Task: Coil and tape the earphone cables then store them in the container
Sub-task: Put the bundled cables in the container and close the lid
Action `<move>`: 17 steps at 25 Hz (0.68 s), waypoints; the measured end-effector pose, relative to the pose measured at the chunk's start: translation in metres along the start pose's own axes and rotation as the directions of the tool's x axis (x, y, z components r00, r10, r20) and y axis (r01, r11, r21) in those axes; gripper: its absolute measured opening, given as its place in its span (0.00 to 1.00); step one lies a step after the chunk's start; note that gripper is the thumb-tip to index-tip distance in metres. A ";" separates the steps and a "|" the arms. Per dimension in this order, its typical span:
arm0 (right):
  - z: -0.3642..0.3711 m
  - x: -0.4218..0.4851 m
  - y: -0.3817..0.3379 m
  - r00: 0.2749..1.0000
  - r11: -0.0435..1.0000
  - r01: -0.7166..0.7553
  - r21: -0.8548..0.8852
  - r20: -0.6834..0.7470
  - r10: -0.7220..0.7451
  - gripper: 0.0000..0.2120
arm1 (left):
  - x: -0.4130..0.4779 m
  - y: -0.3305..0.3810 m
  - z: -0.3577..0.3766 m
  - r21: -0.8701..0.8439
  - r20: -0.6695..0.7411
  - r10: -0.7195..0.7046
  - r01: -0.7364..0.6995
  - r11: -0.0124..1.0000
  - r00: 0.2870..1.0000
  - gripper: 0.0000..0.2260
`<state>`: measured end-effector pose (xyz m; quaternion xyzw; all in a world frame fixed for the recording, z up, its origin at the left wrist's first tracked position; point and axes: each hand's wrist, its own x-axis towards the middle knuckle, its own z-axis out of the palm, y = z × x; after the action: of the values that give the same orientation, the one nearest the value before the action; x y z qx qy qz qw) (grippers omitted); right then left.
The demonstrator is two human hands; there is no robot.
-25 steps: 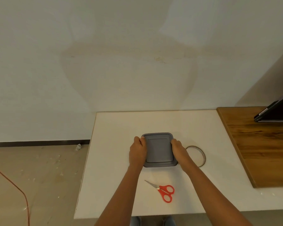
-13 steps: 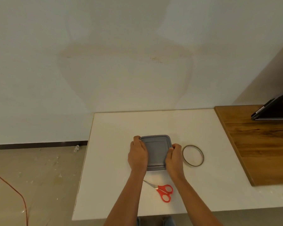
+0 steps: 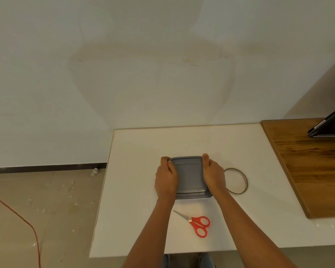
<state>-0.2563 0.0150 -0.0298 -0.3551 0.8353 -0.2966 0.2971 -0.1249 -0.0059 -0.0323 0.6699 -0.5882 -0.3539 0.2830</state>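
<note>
A grey square container [image 3: 189, 176] with its lid on sits in the middle of the white table [image 3: 135, 190]. My left hand [image 3: 166, 177] grips its left edge, thumb on the lid's far left corner. My right hand [image 3: 214, 176] grips the right edge, thumb up at the far right corner. A roll of clear tape [image 3: 237, 180] lies flat just right of my right hand. Red-handled scissors [image 3: 196, 224] lie nearer to me, between my forearms. No earphone cables are visible; the container's inside is hidden by the lid.
A wooden board [image 3: 307, 167] covers the table's right side, with a dark laptop or tablet [image 3: 331, 126] at its far end. A wall stands right behind the table. The floor at left has scattered debris and an orange cord [image 3: 21, 219].
Both hands have slid along the container's sides toward its far corners; the right hand moved from the near right edge to the far right corner. The container stays in place.
</note>
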 end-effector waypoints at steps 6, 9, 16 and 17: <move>-0.018 -0.027 0.019 0.997 0.966 0.043 0.255 0.046 -0.056 0.10 | -0.007 -0.006 -0.019 -0.142 -0.006 -0.074 0.073 0.987 0.997 0.09; -0.001 -0.030 0.023 0.967 0.959 0.222 0.177 -0.163 -0.194 0.11 | -0.004 -0.006 -0.014 -0.218 0.004 -0.088 0.087 0.972 0.996 0.09; -0.008 0.065 -0.019 0.945 0.957 0.278 0.088 -0.202 -0.256 0.15 | 0.071 0.030 -0.001 -0.274 0.015 -0.044 0.046 0.960 0.999 0.13; -0.007 0.070 -0.020 0.951 0.961 0.265 0.081 -0.189 -0.246 0.16 | 0.075 0.031 0.001 -0.271 0.016 -0.040 0.043 0.962 0.999 0.13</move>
<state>-0.2929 -0.0487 -0.0307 -0.4163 0.7885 -0.4066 0.1993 -0.1396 -0.0845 -0.0193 0.6351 -0.5216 -0.4403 0.3616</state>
